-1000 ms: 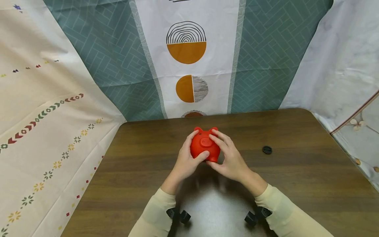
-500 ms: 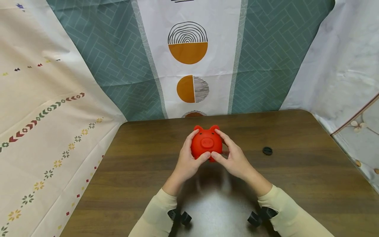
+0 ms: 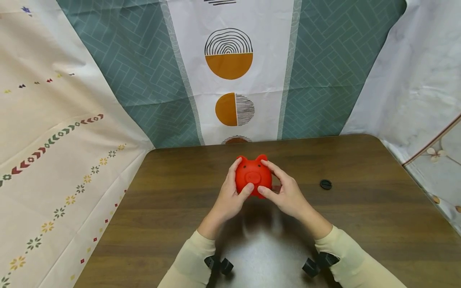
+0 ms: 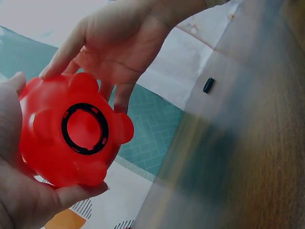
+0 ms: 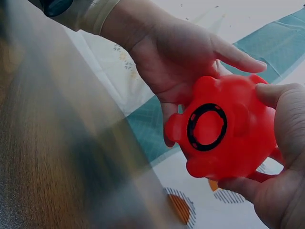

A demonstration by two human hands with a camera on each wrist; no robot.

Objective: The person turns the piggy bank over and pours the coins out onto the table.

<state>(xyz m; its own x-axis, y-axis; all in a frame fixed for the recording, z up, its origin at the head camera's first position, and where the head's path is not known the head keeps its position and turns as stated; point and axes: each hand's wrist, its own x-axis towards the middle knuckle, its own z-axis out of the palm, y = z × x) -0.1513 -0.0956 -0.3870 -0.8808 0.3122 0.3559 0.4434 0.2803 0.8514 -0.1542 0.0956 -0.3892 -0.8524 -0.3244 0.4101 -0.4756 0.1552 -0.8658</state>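
Note:
A red piggy bank (image 3: 253,173) is held up over the table, its snout facing me. My left hand (image 3: 227,195) grips its left side, thumb on the front below the snout. My right hand (image 3: 288,197) grips the other side, fingertips by the ear and thumb low on the front. On the pig's underside, between stubby feet, a black ring (image 4: 64,129) surrounds a round opening. The right wrist view shows the same underside of the piggy bank (image 5: 240,143). To the right on the table lies a round black plug (image 3: 325,184) with a bar across it.
The brown wooden table (image 3: 173,224) ends at a straight far edge. A teal and white patterned cloth (image 3: 230,86) hangs behind it. Pale patterned cloths hang at the left (image 3: 72,160) and right.
My right fingers have moved off the pig's face to its side, and the right thumb has come up to the front. The pig faces me more squarely. The black plug still lies there.

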